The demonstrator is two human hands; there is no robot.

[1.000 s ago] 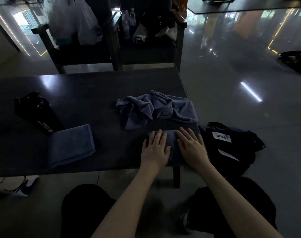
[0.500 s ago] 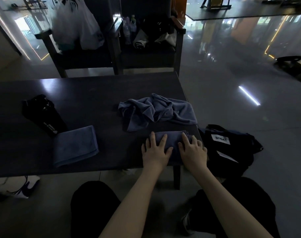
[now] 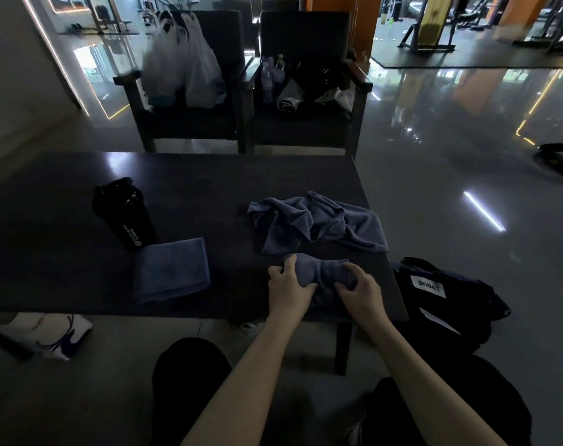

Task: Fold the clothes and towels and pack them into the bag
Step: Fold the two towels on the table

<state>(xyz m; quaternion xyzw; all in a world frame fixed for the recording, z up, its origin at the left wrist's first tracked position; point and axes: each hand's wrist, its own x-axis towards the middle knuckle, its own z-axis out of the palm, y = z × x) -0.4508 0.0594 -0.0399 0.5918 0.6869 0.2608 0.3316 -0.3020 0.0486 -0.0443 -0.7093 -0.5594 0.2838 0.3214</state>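
Observation:
A small folded blue towel [image 3: 322, 270] sits near the front right edge of the dark table [image 3: 64, 278]. My left hand [image 3: 288, 289] grips its left end and my right hand [image 3: 359, 289] grips its right end, bunching it between them. Just behind it lies a crumpled blue towel [image 3: 315, 222]. A second folded blue towel [image 3: 172, 270] rests flat to the left. A black bag [image 3: 444, 304] with a white label stands on the floor right of the table, its mouth slack.
A black shaker bottle [image 3: 122, 214] stands behind the left folded towel. Two dark chairs [image 3: 302, 123] beyond the table hold white plastic bags [image 3: 183, 72], bottles and clothes. A white shoe [image 3: 45, 333] lies on the floor at the left. My knees are under the table's front edge.
Both hands were pressing flat on the folded towel; now they have curled around its two ends and gathered it up. The view has tilted upward.

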